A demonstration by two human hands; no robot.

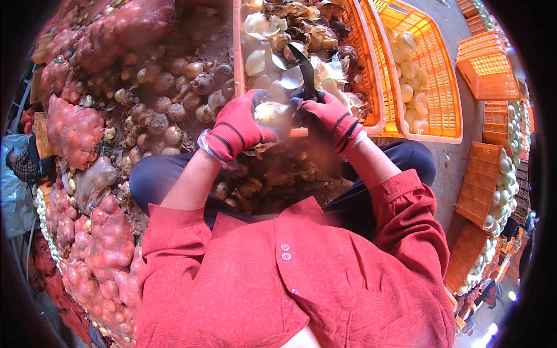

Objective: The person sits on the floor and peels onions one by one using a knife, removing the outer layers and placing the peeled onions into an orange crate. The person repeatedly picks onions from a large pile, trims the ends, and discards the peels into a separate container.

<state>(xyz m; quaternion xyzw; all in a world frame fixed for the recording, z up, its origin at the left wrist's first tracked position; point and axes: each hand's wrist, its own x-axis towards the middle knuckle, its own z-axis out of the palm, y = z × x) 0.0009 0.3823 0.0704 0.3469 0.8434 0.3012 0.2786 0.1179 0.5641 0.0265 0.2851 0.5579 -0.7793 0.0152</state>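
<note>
My left hand (243,122), in a red glove with dark fingertips, grips a pale onion (270,114) over the near end of a plastic crate (377,102). My right hand (326,114), gloved alike, is closed on a knife with a dark curved blade (307,71) pointing up and away from me. The right fingers are close beside the onion; whether they touch it is too blurred to tell. Onion skins (320,26) and pale peeled layers fill much of the crate beneath both hands.
Unpeeled onions (165,104) lie heaped at the left, with red mesh sacks (76,130) of onions beyond. An orange crate (444,82) at the right holds peeled onions (409,71). More orange crates (478,178) stand along the far right. Part of a person (26,163) shows at far left.
</note>
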